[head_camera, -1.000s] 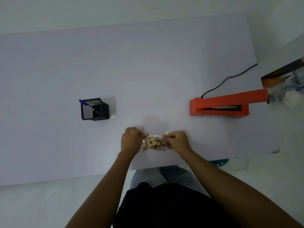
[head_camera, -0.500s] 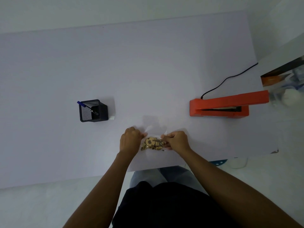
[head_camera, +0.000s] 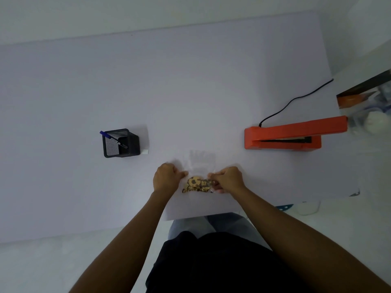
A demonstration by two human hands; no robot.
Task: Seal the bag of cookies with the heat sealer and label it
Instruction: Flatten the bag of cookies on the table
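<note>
Presently noted: clear bag of cookies [head_camera: 198, 183] lying flat on white table [head_camera: 190, 92] close to its near edge, cookies bunched at the near end, empty transparent upper part spread away from the body. Left hand [head_camera: 167, 178] curled closed at the bag's left edge, fingers pinching the plastic. Right hand [head_camera: 227, 179] likewise closed at the right edge, fingertips pressed on the film beside the cookies; exact grip hard to confirm, film being nearly invisible against the table. Orange heat sealer [head_camera: 292, 136] well apart to the right, arm raised slightly above its base, black power cord [head_camera: 296, 100] trailing off toward the far right edge. Black mesh pen holder [head_camera: 120, 143] well apart to the left, blue pen [head_camera: 112, 138] leaning inside. Small white item [head_camera: 146, 151], possibly a label, touching the holder's right side.
</note>
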